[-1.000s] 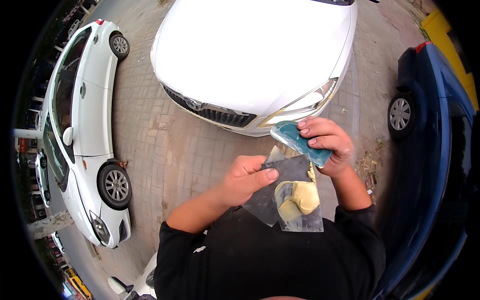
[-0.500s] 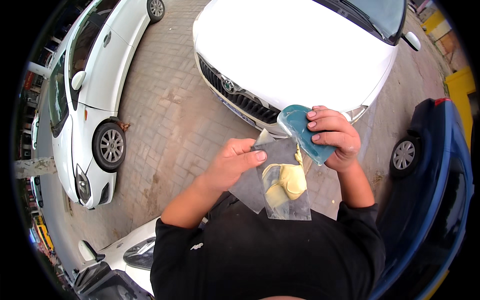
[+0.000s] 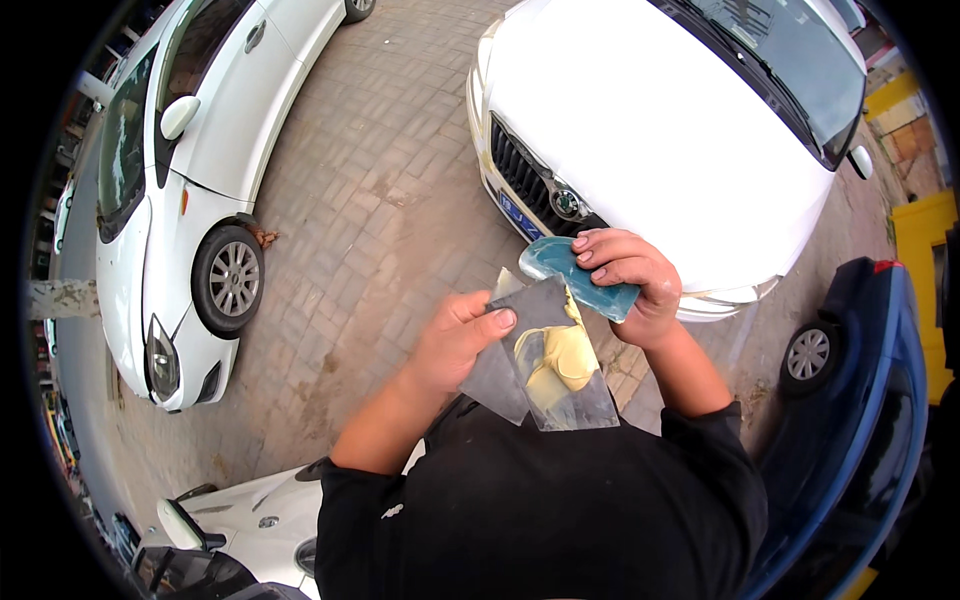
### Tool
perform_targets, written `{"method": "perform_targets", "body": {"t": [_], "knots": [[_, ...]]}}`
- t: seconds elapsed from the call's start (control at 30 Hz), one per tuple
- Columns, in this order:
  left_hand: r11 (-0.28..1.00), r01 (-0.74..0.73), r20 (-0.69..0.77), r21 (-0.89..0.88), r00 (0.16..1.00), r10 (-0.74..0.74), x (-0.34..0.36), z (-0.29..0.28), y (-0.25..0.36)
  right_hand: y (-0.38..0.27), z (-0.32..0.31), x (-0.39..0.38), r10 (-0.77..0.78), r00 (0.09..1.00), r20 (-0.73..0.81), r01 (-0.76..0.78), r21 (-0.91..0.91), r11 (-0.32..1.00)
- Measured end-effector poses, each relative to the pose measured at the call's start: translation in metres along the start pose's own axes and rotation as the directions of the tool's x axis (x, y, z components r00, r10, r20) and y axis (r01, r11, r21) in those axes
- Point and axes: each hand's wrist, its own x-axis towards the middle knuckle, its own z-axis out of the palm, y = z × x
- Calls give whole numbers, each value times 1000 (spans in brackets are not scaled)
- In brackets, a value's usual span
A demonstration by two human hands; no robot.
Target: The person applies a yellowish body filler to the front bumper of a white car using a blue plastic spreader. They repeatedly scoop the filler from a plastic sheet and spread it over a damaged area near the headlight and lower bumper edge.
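Observation:
My left hand (image 3: 452,345) is closed on a stack of thin grey square sheets (image 3: 532,300), thumb on top. A glossy mound of pale yellow paste (image 3: 566,356) lies on the upper sheet, with a smear along its right edge. My right hand (image 3: 643,290) grips a teal, rounded flat spreader (image 3: 548,258) just beside and above the sheets, its fingers over the top face. Both hands are held in front of my black shirt (image 3: 540,505).
A white car (image 3: 660,130) faces me, its front close beyond my hands. Another white car (image 3: 205,190) stands at left, a blue car (image 3: 845,420) at right, part of a third white car (image 3: 255,515) at lower left. Paving bricks (image 3: 360,190) lie between them.
The view has swung round, so the front car now sits further right and more angled. Both hands moved slightly left in the picture, the spreader still beside the sheets.

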Motion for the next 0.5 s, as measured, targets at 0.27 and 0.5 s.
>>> {"method": "perform_targets", "body": {"t": [0.27, 0.5], "knots": [[987, -105, -235, -124, 969, 74, 1, -129, 66, 117, 130, 67, 85, 989, 118, -108, 206, 973], [982, -120, -478, -144, 877, 37, 26, -252, 155, 236, 265, 148, 179, 963, 201, -235, 300, 925]]}}
